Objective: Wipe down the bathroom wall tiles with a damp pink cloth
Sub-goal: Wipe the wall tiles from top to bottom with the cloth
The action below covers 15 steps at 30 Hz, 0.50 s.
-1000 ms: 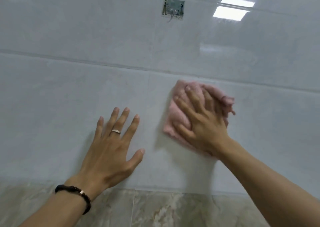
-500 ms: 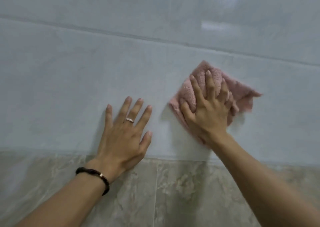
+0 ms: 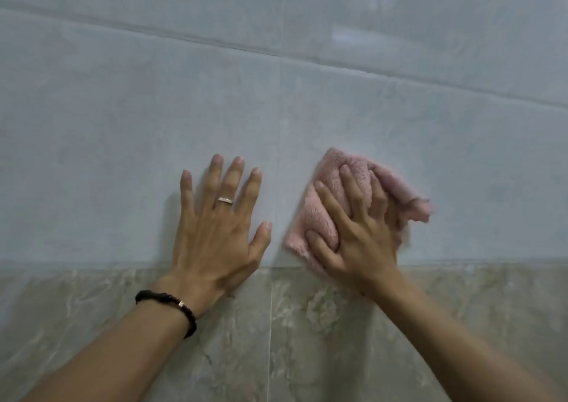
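Two hands are working one pink cloth (image 3: 330, 217): the right hand (image 3: 358, 235) is gripping it bunched under curled fingers (image 3: 350, 186), while the left hand (image 3: 215, 232) is resting flat, fingers spread, on the grey wall tiles (image 3: 123, 125) above the brown tiles (image 3: 307, 340).

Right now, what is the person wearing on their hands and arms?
Both forearms are bare, no sleeves in view. The left hand has a thin silver ring on one finger and a black beaded bracelet at the wrist. The right hand wears nothing visible.
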Available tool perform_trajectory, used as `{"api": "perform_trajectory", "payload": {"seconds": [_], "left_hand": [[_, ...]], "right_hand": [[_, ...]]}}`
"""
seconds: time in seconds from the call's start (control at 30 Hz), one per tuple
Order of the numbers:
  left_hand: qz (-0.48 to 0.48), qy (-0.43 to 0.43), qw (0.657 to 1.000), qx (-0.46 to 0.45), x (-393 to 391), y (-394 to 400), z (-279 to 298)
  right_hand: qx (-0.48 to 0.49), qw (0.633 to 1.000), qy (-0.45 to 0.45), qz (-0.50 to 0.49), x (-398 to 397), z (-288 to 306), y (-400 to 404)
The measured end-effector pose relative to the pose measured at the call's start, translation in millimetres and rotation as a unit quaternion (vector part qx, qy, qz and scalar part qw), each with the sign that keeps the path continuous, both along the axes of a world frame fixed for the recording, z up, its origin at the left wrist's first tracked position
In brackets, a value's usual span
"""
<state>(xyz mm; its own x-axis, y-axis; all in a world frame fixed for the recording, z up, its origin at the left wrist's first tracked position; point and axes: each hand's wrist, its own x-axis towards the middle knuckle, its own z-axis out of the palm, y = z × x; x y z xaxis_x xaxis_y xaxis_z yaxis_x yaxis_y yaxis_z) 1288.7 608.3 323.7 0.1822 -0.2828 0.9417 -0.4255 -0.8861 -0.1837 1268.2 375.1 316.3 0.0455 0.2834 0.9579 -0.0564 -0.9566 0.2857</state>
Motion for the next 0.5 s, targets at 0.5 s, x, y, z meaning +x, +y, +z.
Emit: {"api": "perform_trajectory", "payload": {"seconds": [0.5], "left_hand": [[-0.011, 0.009, 1.000, 0.020, -22.5, -88.4, -1.7]], "right_hand": [[-0.051, 0.999, -0.009, -0.014, -12.7, 38.3, -92.0]]}}
